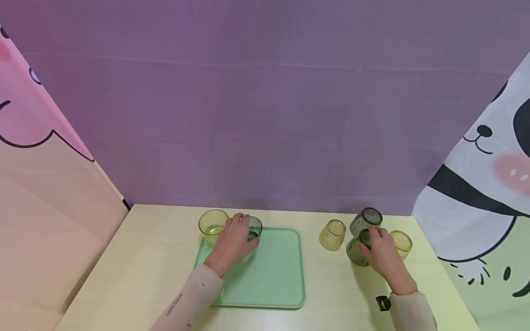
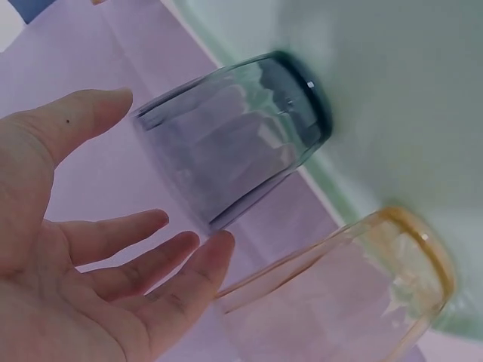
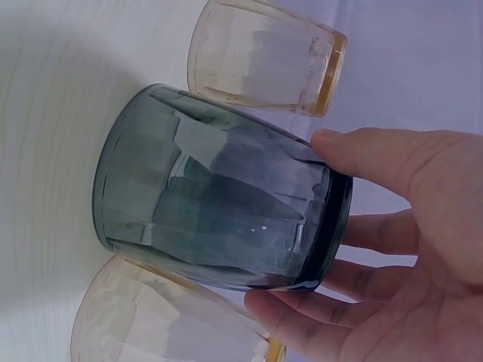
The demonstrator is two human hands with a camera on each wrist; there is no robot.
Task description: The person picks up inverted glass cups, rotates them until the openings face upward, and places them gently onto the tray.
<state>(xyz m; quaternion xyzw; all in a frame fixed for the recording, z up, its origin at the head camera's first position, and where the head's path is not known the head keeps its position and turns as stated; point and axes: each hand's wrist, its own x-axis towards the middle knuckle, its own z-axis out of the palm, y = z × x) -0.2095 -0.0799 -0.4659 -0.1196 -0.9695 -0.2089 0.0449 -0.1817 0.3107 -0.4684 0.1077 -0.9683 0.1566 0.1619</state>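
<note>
We logged one left grip (image 1: pixel 233 242), forearm slanting inward, thumb and fingers spread loosely at the rim of an upright green glass (image 1: pixel 256 226) on the tray (image 1: pixel 269 280), just beside a yellow glass (image 1: pixel 212 223). We listed one right grip (image 1: pixel 385 258), lowered from above, thumb and fingertips pinching the base of an inverted grey-green glass (image 1: pixel 355 253) on the desk (image 1: pixel 331 294).

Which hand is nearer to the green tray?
Left. The left hand is above the far part of the green tray; the right hand is beyond the tray's right side, at an upturned dark glass.
</note>
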